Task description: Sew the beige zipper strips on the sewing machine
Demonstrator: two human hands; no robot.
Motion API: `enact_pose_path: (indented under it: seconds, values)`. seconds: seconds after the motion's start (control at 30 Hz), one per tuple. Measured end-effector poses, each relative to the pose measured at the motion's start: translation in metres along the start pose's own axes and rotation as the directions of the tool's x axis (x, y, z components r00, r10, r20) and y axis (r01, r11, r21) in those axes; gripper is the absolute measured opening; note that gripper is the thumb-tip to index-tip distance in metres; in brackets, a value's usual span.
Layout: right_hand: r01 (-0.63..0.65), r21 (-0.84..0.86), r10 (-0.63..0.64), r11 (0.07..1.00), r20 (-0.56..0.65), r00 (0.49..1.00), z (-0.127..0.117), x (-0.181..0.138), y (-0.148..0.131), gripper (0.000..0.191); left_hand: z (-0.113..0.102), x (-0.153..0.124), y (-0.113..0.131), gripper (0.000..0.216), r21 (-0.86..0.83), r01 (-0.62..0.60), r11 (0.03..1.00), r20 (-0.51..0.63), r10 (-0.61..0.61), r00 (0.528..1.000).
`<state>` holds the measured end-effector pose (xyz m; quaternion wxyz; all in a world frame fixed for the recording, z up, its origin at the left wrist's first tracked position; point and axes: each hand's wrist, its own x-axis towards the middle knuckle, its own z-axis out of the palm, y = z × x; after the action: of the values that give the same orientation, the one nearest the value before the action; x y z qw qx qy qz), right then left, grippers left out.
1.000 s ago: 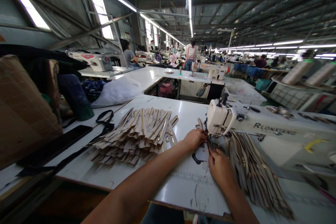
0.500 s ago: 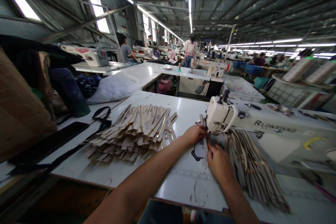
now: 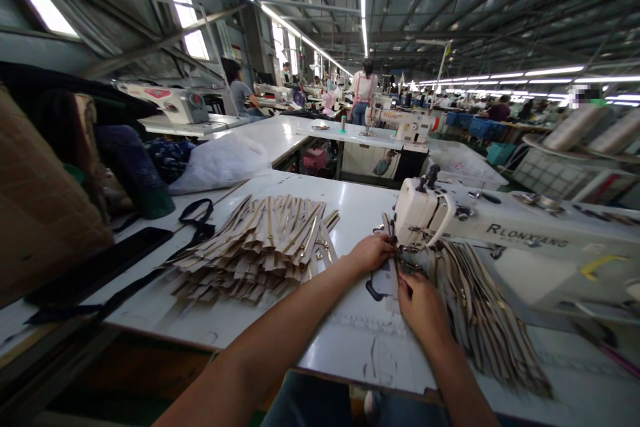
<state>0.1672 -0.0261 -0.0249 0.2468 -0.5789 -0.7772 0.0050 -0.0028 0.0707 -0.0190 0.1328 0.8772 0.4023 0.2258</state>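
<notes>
A white sewing machine [image 3: 425, 213] stands at the right of the table, and both my hands are close under its head. My left hand [image 3: 374, 252] pinches a beige zipper [image 3: 393, 280] just left of the presser foot. Nearer to me, my right hand [image 3: 423, 300] is closed on the same strip, its thumb and fingers by the needle plate. The exact needle point is hidden by my fingers and the machine head. To the left lies a heap of beige zippers [image 3: 260, 247] with gold teeth. More zippers [image 3: 485, 313] lie in a row right of my right hand.
A dark flat tray-like object [image 3: 100, 273] and a black strap [image 3: 195, 220] lie at the left. Behind them are a white plastic bag [image 3: 220, 163] and a dark blue roll [image 3: 133, 167]. Another sewing machine [image 3: 405, 125] stands across the table opening. People work farther back.
Both hands stay at the machine head, with the right hand shifted only slightly. A little more of the strip shows between them. The view has moved slightly.
</notes>
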Motion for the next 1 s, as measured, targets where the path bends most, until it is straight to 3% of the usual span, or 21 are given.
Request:
enact_pose_path:
  seconds: [0.5,0.8,1.0]
  values:
    - [-0.013,-0.034,0.014,0.999,0.016,1.0,-0.002,0.0,-0.002,0.032,0.003,0.001,0.0,0.019,0.016,0.012,1.0,-0.016,-0.012,1.0]
    - [0.043,0.038,-0.04,0.998,-0.058,0.998,0.002,-0.002,0.003,0.029,-0.014,-0.014,0.024,0.016,0.034,0.077,0.996,-0.025,-0.076,0.997]
    - [0.053,0.132,-0.039,0.99,-0.106,0.994,0.0,-0.006,0.007,0.013,-0.02,-0.023,0.031,0.024,-0.136,-0.132,0.982,0.145,0.151,0.978]
